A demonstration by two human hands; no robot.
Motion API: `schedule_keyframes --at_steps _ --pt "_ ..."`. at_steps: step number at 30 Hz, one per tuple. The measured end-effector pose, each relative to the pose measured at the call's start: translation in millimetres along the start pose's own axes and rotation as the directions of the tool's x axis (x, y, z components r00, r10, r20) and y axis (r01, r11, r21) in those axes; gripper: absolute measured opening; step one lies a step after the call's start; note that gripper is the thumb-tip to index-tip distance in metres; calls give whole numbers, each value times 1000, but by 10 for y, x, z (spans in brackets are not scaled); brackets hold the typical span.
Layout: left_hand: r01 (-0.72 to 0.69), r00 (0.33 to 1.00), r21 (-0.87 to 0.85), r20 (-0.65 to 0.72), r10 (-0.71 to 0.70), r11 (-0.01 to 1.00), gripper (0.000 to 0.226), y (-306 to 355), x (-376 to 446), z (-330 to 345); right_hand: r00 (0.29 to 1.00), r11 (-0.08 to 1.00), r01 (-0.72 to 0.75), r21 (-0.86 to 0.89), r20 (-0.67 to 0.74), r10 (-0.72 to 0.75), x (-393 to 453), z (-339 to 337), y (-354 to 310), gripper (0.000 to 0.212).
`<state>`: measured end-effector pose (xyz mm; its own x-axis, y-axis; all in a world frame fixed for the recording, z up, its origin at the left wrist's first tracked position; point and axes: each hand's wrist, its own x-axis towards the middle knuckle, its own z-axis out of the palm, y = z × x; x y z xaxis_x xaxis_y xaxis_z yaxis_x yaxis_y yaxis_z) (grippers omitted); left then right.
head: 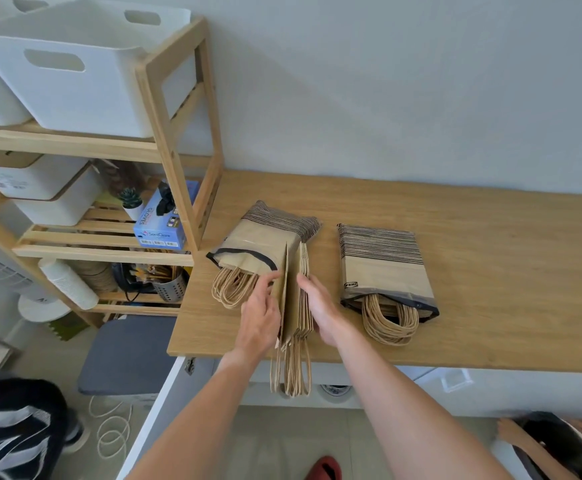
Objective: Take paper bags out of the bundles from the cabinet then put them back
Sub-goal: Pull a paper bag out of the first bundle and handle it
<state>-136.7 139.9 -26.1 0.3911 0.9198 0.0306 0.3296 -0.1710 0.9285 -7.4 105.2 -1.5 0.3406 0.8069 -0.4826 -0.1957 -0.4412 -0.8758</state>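
Observation:
A stack of flat brown paper bags [294,306] stands on edge on the wooden counter [490,237], its twine handles hanging past the front edge. My left hand [260,317] presses the stack's left side with fingers nearly straight. My right hand [320,308] presses its right side, fingers extended. Behind the stack lies an opened striped plastic bundle [265,237] with more bags and handles sticking out. A second striped bundle [384,268] lies to the right, its handles spilling toward me.
A wooden shelf unit [175,140] stands at left with white bins, a blue glove box [164,220] and utensils. A grey stool [126,355] sits below. Other people are at the lower left and lower right corners.

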Motion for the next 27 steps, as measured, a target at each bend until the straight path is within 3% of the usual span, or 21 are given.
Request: schedule_keyframes --at_steps 4,7,13,17,20,24,27 --pt "25 998 27 61 -27 999 32 60 44 -8 1000 1000 -3 -6 5 3 23 66 0 38" --pt "49 996 37 77 -52 998 49 55 38 6 1000 1000 -31 6 -7 31 77 90 40 56" --pt "40 998 -42 42 -38 998 31 46 47 -21 999 999 -51 18 -18 51 23 62 -25 50" --pt "8 1000 42 13 -9 999 31 46 52 -82 997 997 -58 41 -42 60 21 62 -18 63" --pt "18 997 126 67 -26 992 29 75 68 -100 999 997 -29 72 -26 31 60 98 13 72" --pt "20 992 114 119 -34 993 41 54 34 -63 1000 998 -19 65 -5 19 82 113 18 81" --pt "2 995 116 101 -14 993 34 45 32 -68 1000 996 -12 89 16 10 135 119 50 92"
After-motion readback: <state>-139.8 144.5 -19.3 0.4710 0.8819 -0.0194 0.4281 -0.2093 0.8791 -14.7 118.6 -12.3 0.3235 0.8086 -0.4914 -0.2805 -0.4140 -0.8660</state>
